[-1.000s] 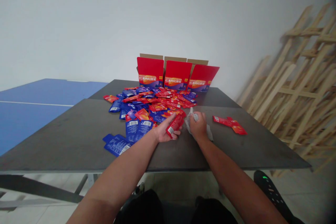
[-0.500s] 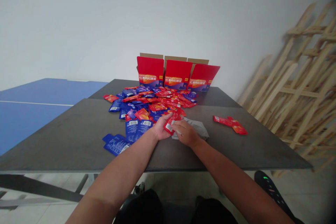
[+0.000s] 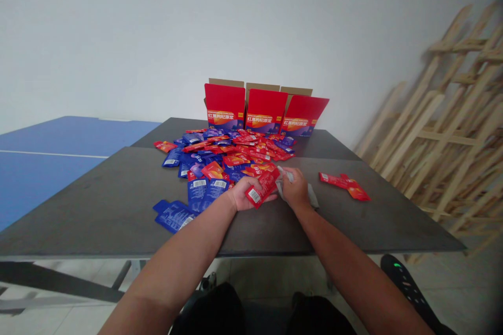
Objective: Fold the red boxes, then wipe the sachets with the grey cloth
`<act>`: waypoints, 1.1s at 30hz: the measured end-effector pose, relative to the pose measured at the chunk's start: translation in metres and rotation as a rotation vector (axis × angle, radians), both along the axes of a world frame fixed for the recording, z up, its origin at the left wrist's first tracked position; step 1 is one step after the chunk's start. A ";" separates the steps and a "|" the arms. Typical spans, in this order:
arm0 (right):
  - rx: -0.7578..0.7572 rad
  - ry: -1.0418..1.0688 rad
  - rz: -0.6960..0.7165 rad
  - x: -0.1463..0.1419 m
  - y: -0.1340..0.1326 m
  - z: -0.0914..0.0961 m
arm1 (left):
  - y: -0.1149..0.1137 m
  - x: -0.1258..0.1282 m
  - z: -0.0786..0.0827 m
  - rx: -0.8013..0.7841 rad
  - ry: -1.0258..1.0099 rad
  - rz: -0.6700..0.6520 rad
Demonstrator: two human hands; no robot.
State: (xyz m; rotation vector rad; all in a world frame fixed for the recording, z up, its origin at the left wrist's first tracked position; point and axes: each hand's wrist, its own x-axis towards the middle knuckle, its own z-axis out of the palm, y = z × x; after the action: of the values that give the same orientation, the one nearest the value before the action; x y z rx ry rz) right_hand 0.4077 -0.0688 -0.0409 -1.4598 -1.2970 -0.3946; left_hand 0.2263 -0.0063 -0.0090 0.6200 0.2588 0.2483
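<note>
My left hand (image 3: 244, 194) grips a red sachet (image 3: 262, 189) just above the dark table (image 3: 98, 204), at the near edge of a heap of red and blue sachets (image 3: 223, 159). Right beside it, my right hand (image 3: 295, 189) is closed on a crumpled grey cloth (image 3: 312, 194) that rests on the table. The two hands almost touch. Two red sachets (image 3: 345, 186) lie apart to the right of my right hand.
Three open red cartons (image 3: 264, 110) stand in a row at the table's far edge behind the heap. A blue table (image 3: 47, 157) adjoins on the left. Wooden frames (image 3: 448, 125) lean against the wall on the right.
My right hand reached left across to the sachet in my left hand, then drew back right onto the grey cloth and bunched it. The left hand kept the red sachet.
</note>
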 end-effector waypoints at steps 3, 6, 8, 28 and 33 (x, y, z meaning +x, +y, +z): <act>0.065 -0.052 0.051 -0.003 -0.008 0.006 | 0.004 0.002 -0.001 -0.044 -0.073 0.069; 0.045 -0.259 0.302 -0.016 -0.019 0.009 | 0.010 0.004 -0.004 -0.062 -0.126 0.172; -0.007 -0.406 0.478 -0.026 -0.023 0.009 | 0.013 0.005 -0.007 -0.072 -0.143 0.215; -0.068 -0.228 0.167 -0.006 0.000 -0.007 | 0.007 -0.001 -0.004 -0.041 -0.056 0.011; -0.035 -0.100 0.057 0.000 -0.002 -0.004 | 0.009 -0.001 -0.003 -0.108 -0.055 0.013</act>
State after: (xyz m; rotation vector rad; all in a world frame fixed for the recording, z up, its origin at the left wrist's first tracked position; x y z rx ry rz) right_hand 0.4079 -0.0705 -0.0452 -1.4443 -1.4283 -0.4133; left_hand 0.2255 0.0027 -0.0121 0.5037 0.2215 0.2615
